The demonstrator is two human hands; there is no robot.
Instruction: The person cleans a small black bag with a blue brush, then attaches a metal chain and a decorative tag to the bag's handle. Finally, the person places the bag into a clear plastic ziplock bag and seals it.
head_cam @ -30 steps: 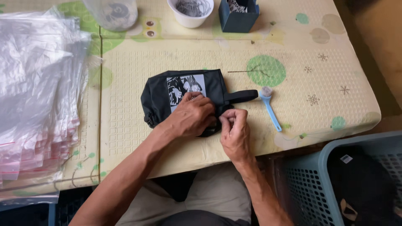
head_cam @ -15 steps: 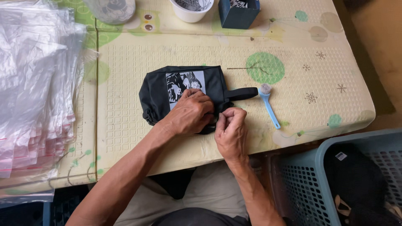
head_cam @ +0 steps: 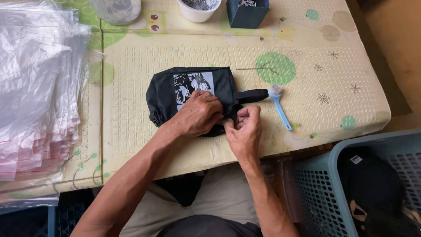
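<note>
— Since a moment ago, has anything moved?

— Barely; both hands stay on the black pouch (head_cam: 188, 94), which lies mid-mat on the table (head_cam: 144, 145).

— Left of the pouch?

— A stack of clear plastic bags (head_cam: 35, 96).

— And the hands?

— The left hand (head_cam: 197, 115) presses closed on the pouch's near edge; the right hand (head_cam: 244, 131) pinches its fabric. Right of the pouch lies a blue brush (head_cam: 280, 109); farther right, a blue basket (head_cam: 364, 188).
</note>
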